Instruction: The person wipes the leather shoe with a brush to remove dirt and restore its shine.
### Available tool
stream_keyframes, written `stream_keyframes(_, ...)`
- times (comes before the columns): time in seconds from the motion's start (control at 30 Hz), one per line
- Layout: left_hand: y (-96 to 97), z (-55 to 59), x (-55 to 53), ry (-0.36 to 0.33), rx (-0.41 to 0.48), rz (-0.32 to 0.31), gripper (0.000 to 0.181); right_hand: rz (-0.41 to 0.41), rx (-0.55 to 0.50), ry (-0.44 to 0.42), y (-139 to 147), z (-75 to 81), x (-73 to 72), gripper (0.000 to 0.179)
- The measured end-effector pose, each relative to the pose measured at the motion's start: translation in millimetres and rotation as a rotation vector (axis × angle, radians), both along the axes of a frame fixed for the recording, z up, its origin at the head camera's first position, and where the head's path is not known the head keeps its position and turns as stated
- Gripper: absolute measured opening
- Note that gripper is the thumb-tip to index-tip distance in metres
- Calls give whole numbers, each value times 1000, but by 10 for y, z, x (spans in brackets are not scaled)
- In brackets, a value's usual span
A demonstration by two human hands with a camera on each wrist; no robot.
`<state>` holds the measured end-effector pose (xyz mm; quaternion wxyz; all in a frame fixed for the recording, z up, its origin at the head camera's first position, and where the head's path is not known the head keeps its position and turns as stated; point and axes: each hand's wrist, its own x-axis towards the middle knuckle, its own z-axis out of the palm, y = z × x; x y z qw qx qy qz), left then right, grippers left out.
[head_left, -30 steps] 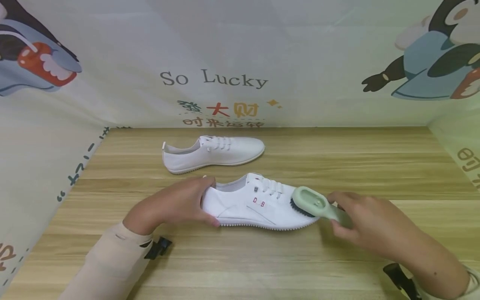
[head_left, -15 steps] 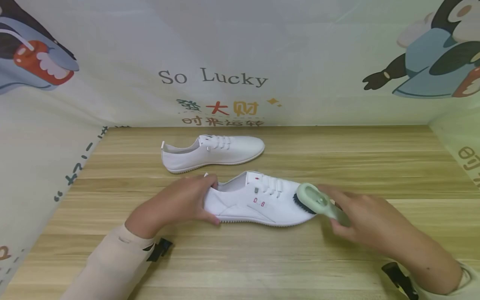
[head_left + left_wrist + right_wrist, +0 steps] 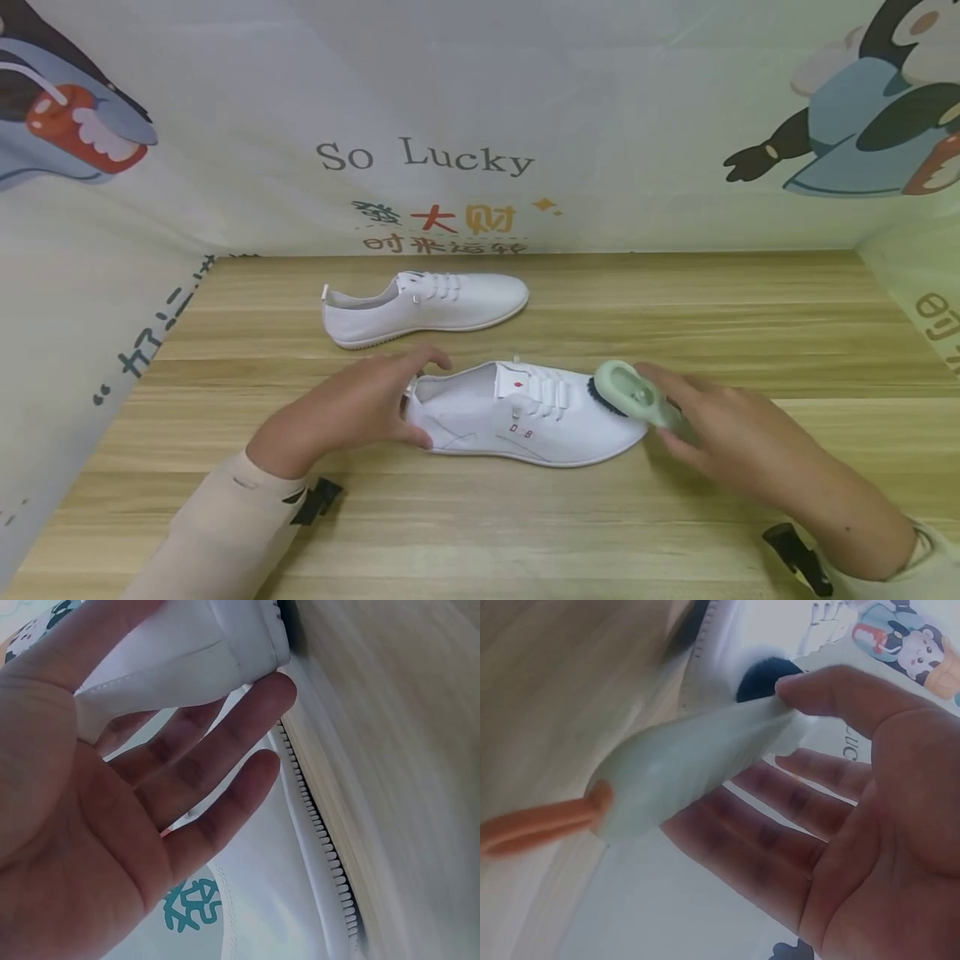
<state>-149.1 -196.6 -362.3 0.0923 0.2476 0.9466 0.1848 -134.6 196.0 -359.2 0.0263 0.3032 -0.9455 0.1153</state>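
A white lace-up shoe (image 3: 465, 421) with small red letters on its side lies sole down, toe to the right. My left hand (image 3: 352, 404) is curved around its heel, thumb on one side and fingers on the other. In the left wrist view a fingertip (image 3: 277, 686) meets the sole edge at the heel. My right hand (image 3: 727, 429) grips the handle of a pale green shoe brush (image 3: 628, 392). The brush's dark bristles (image 3: 767, 679) are against the toe. From its handle end hangs an orange loop (image 3: 540, 825), seen in the right wrist view.
Behind the worked shoe stands a matching white shoe (image 3: 480, 304), toe also to the right. Both are on a wood-grain table (image 3: 712, 325). A printed white cloth (image 3: 600, 125) forms walls at the back and both sides.
The shoe has tipped back level, showing more of its opening and tongue, and shifted slightly nearer. My left fingers have loosened around the heel. The brush has shifted slightly up the toe.
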Motion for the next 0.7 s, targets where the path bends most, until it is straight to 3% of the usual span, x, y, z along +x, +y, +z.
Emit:
stream_keyframes(0.27,-24,-51,-53,-65,29,8,76,15,-43,30,12,-43,-47,66)
stream_keyframes(0.5,-45,-69,-62,-80,40,-16,67,-24,37,-31,73,-30,-47,65)
stream_keyframes(0.7,-32,-82,-67,-86,44,-12,59,12,65,-81,119,-5,-37,65)
